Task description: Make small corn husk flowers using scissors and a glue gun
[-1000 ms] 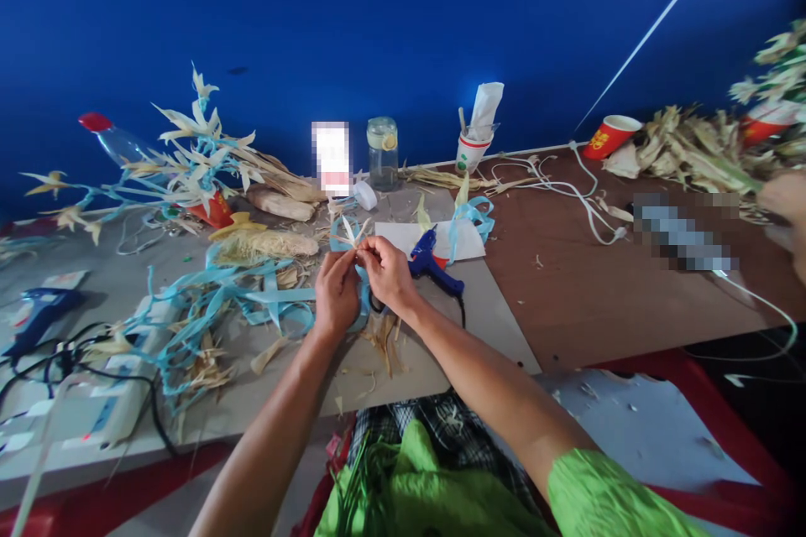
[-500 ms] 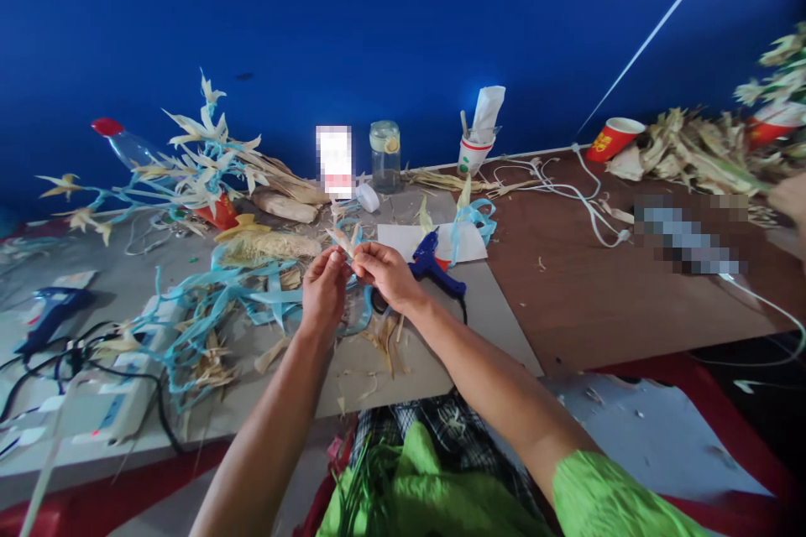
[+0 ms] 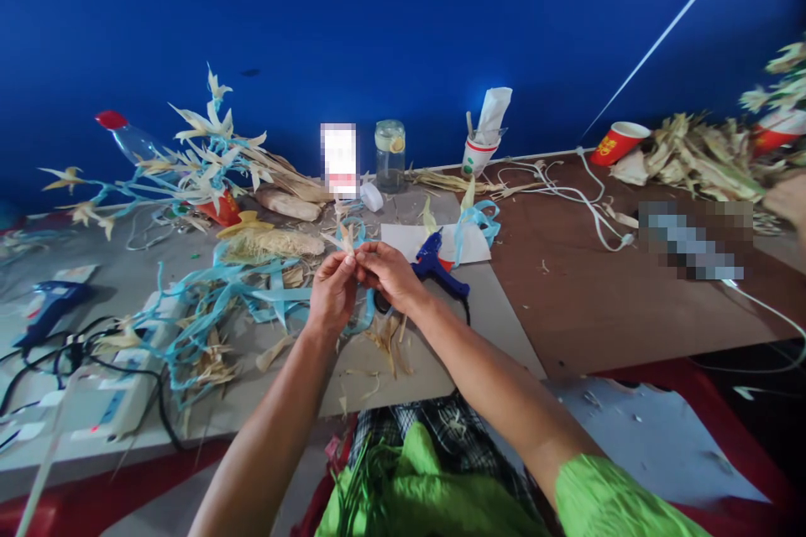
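Note:
My left hand [image 3: 333,289] and my right hand [image 3: 390,278] meet above the grey part of the table, fingers pinched closed. Between their fingertips a small pale corn husk flower [image 3: 347,240] points up and away from me; its base is hidden by the fingers. Just right of my right hand, a blue glue gun [image 3: 434,256] rests on the edge of a white sheet [image 3: 400,232]. Light blue ribbon [image 3: 277,295] lies tangled to the left, and husk scraps [image 3: 387,346] are scattered below my wrists.
Husk flowers on blue stems [image 3: 207,138] stand in a red cup at the left. A power strip [image 3: 129,394] with black cords and a second glue gun [image 3: 54,310] lie nearby. A jar [image 3: 390,158] stands at the back. Right are dried husks [image 3: 698,155] and another person's hand [image 3: 787,200].
My hands have drawn closer together at the fingertips, and the husk flower has turned more upright. The whole view has shifted slightly.

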Available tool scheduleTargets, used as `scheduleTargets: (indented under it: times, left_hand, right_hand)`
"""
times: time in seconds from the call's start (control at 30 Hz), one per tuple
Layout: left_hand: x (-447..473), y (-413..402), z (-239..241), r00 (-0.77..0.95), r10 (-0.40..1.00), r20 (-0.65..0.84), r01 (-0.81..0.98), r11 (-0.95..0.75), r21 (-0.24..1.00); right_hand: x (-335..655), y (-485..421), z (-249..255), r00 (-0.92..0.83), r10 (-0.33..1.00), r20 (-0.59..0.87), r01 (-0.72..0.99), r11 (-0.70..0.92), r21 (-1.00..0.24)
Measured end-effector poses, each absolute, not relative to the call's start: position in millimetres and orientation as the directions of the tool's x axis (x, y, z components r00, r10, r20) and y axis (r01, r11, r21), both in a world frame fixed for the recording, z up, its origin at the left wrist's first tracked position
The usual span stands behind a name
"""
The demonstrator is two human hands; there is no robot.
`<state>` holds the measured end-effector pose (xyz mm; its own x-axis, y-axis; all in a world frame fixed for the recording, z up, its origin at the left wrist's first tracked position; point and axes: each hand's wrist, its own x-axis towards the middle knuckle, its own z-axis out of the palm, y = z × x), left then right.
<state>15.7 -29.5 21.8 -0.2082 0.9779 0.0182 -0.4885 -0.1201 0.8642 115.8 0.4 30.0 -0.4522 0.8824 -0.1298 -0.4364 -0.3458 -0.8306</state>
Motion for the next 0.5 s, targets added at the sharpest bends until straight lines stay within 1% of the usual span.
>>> scheduleTargets:
  times: [0.07,0.13,0.23,0.33,0.43,0.5]
  left_hand:
    - [15,-28,21,-0.239,0.97,0.041,-0.477,-0.154,0.865]
    - [13,-27,19,-0.303,0.949,0.088,-0.415,-0.215,0.884]
    - [11,-27,19,-0.392,0.898,0.202,-0.193,-0.295,0.936]
    - [10,-30,20,-0.406,0.881,0.244,-0.03,-0.279,0.96]
    - [10,-32,22,-0.406,0.885,0.226,0.026,-0.236,0.971]
    - [10,-32,22,-0.394,0.891,0.226,0.031,-0.233,0.972]
  right_hand:
    - [115,1,28,-0.445,0.888,-0.113,-0.425,-0.32,-0.847]
    - [116,3,25,-0.425,0.9,-0.097,-0.422,-0.291,-0.859]
    - [116,4,23,-0.397,0.911,-0.114,-0.43,-0.294,-0.854]
    - [114,4,22,-0.403,0.905,-0.139,-0.438,-0.324,-0.839]
    - [111,3,20,-0.402,0.905,-0.139,-0.437,-0.323,-0.839]
    - [110,3,19,-0.397,0.906,-0.145,-0.436,-0.325,-0.839]
